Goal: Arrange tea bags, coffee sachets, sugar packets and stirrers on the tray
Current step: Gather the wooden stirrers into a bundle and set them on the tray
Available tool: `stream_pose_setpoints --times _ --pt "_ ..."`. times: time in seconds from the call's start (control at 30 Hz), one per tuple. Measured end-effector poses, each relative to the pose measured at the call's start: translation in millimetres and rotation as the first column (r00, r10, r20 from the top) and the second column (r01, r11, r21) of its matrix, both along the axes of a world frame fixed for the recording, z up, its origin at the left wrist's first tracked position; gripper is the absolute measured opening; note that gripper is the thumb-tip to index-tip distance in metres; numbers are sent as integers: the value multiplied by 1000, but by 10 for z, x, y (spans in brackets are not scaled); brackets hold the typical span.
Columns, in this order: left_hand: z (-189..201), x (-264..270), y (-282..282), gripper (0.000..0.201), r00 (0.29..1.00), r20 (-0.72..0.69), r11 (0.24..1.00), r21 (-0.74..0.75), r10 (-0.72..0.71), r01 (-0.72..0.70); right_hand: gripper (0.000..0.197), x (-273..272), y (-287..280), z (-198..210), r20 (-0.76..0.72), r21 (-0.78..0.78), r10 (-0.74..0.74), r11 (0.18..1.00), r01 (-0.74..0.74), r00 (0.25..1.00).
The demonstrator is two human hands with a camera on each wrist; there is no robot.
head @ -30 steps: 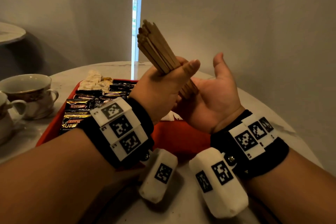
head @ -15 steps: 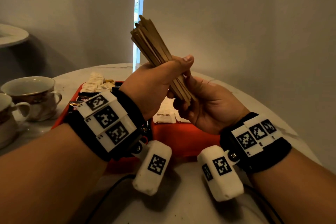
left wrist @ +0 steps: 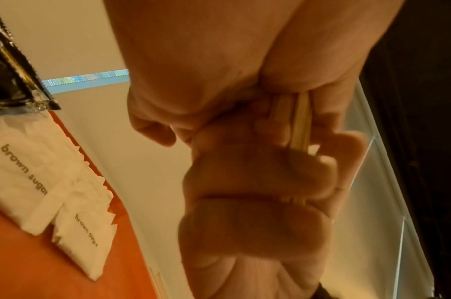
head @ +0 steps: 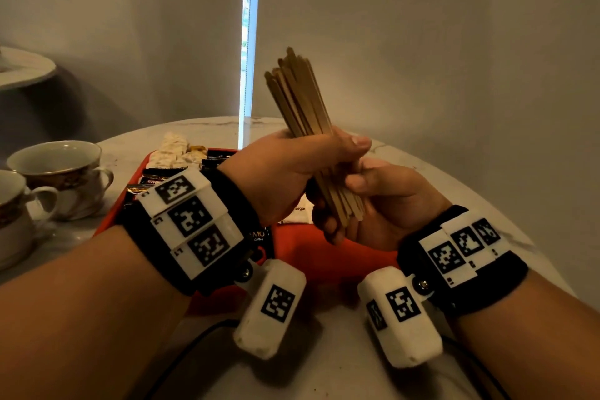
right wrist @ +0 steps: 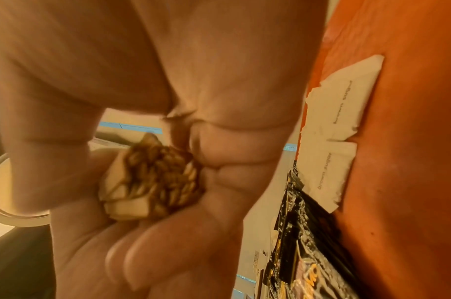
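Two cups (head: 61, 172) left of the fingers on the bench (head: 324, 367). Left hand (head: 292, 172) wraps the stirrers (head: 298, 97) mid-bundle; right hand (head: 386, 201) cups their lower ends, above the tray (head: 324, 256). Risk: looser grip, bundle fans and spills. Two sugar packets (left wrist: 35, 182) visible; stirrers too many to count.

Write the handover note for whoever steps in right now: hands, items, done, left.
Left hand: grips the stirrer bundle mid-length, tilted, above the red tray.
Right hand: fingers curled round the bundle's lower ends.
On the tray: black coffee sachets at left, pale packets at the far end, brown sugar packets near the middle.
Two cups stand on the table left of the tray.
Done: sachets and sugar are on the tray.
Left: lay the stirrers on bare tray.
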State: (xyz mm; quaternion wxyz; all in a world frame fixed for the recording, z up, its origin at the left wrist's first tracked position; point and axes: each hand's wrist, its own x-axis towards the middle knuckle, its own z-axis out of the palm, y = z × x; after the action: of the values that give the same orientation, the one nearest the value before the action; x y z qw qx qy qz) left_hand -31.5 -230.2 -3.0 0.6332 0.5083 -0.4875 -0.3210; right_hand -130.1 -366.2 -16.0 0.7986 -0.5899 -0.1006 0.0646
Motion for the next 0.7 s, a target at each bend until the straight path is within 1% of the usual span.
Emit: stream_pose_setpoints --times 0.07,0.1,0.13,0.17,0.23,0.27,0.3,0.33,0.37,0.4,0.43,0.47,0.5,0.53,0.57,0.6,0.67,0.7 --pt "20 1 17 51 989 148 999 40 29 -35 53 -3 10 22 -14 -99 -34 995 33 999" --pt "32 -1 25 45 974 223 997 60 37 -51 57 -9 21 38 -4 -164 -70 984 68 998" --pt "44 0 26 39 965 263 996 77 25 -47 59 -18 36 54 16 -240 -114 964 114 993" --pt "59 -6 29 34 962 275 995 92 4 -31 56 -26 53 64 40 -323 -165 931 169 985" --pt "73 -15 37 28 963 269 994 109 -19 -11 38 -46 100 67 81 -430 -259 862 268 962" --pt "76 -22 33 24 969 248 994 106 -20 -6 28 -52 124 64 85 -434 -288 851 295 954" --pt "72 -24 26 22 978 207 995 97 -13 -7 17 -55 141 58 82 -416 -297 857 303 951" --pt "67 -16 10 25 990 144 997 76 11 -22 9 -55 145 52 72 -403 -292 866 296 954" --pt "65 4 -13 37 996 65 997 42 62 -64 7 -49 130 46 56 -403 -284 871 282 957" --pt "77 44 -23 50 990 -23 990 -12 142 -142 10 -43 106 40 33 -408 -274 874 263 961" --pt "107 79 -19 59 968 -118 969 -87 222 -233 13 -38 77 31 10 -407 -260 881 241 966" --pt "154 116 1 62 939 -224 939 -168 261 -301 16 -37 52 23 -11 -400 -243 890 219 970" --pt "213 144 42 63 909 -329 908 -241 257 -344 17 -39 31 13 -28 -389 -220 901 192 975" --pt "271 165 90 60 885 -399 880 -295 241 -373 17 -43 18 -1 -47 -380 -191 911 159 980" --pt "321 175 137 56 871 -424 858 -322 247 -400 17 -39 13 -18 -67 -374 -160 919 124 985" --pt "364 186 179 56 869 -412 843 -333 273 -423 16 -33 11 -31 -86 -370 -126 925 86 988" --pt "387 207 199 59 885 -324 834 -335 335 -438 18 -17 20 -57 -114 -341 -51 940 9 992" --pt "381 201 187 58 895 -246 839 -324 371 -437 20 -9 30 -62 -130 -311 -10 950 -31 991"
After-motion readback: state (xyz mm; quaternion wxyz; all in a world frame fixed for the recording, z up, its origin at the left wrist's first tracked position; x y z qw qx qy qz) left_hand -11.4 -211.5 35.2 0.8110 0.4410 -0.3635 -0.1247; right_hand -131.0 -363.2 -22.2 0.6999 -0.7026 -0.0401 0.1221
